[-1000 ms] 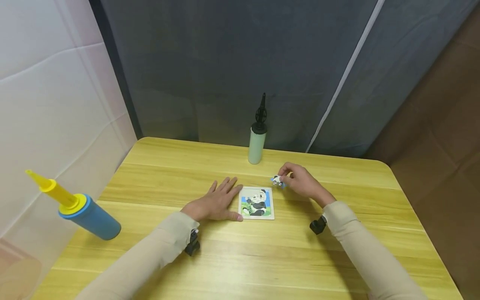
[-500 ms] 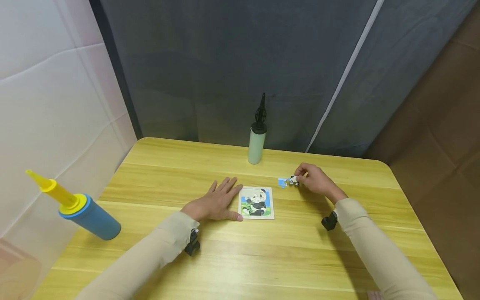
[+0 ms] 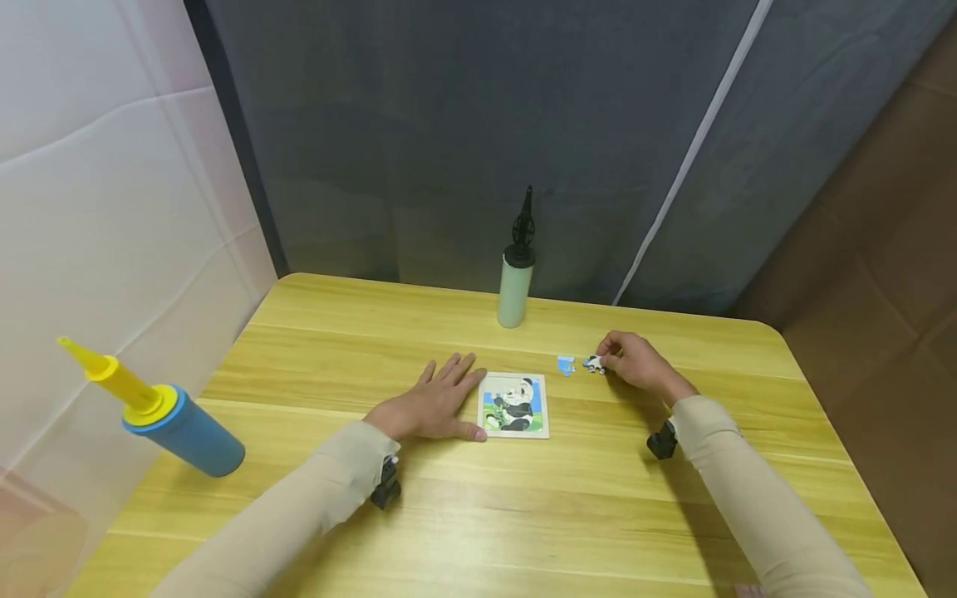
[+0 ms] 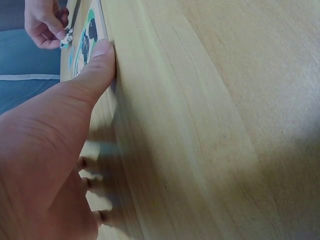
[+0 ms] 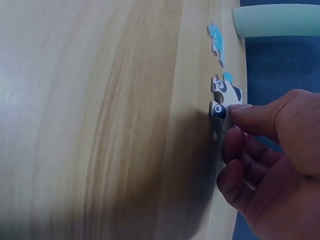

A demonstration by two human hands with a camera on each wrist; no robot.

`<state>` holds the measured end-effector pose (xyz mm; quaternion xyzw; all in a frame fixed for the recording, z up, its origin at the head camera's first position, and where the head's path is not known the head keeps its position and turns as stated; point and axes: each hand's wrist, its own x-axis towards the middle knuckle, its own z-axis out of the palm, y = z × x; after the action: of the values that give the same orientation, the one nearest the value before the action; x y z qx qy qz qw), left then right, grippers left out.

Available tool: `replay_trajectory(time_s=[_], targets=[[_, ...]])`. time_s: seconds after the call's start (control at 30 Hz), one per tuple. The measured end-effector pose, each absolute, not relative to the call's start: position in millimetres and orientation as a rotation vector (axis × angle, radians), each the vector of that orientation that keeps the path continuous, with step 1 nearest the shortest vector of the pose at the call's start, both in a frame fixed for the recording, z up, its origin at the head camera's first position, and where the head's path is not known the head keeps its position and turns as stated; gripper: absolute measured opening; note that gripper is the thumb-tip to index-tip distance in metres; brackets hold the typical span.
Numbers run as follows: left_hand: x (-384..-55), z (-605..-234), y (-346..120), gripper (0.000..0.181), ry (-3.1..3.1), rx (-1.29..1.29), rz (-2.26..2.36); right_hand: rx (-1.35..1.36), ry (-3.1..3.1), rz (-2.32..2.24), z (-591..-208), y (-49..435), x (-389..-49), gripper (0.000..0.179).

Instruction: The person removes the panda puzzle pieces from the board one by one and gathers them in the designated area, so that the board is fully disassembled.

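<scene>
A square panda jigsaw puzzle (image 3: 516, 407) in a pale frame lies on the table, its upper left part bare of picture. Fingers spread, my left hand (image 3: 429, 407) rests flat on the table, thumb and index finger touching the frame's left edge. To the right of the puzzle, my right hand (image 3: 639, 363) pinches a puzzle piece (image 5: 227, 97) with a panda's eyes on it, between thumb and fingers. Just left of that piece lies a blue puzzle piece (image 3: 566, 365), apart from it on the table.
Behind the puzzle a pale green hand pump (image 3: 513, 291) with a black nozzle stands upright. At the far left is a blue and yellow hand pump (image 3: 183, 432). A grey curtain (image 3: 449, 149) hangs past the table's (image 3: 523, 515) back edge.
My right hand has moved rightward with the panda-eyes piece, away from the blue piece, which now lies separate on the table. The left hand has stayed on the frame.
</scene>
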<state>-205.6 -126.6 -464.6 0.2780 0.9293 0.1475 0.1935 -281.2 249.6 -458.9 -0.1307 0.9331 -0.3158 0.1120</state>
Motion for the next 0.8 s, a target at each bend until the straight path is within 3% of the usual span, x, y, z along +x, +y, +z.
replay_trajectory(time_s=[0.8], targets=[[-202, -465, -127, 0.107, 2.616, 0.796, 0.431, -0.435, 2.78, -0.923, -447, 234, -274, 0.023]])
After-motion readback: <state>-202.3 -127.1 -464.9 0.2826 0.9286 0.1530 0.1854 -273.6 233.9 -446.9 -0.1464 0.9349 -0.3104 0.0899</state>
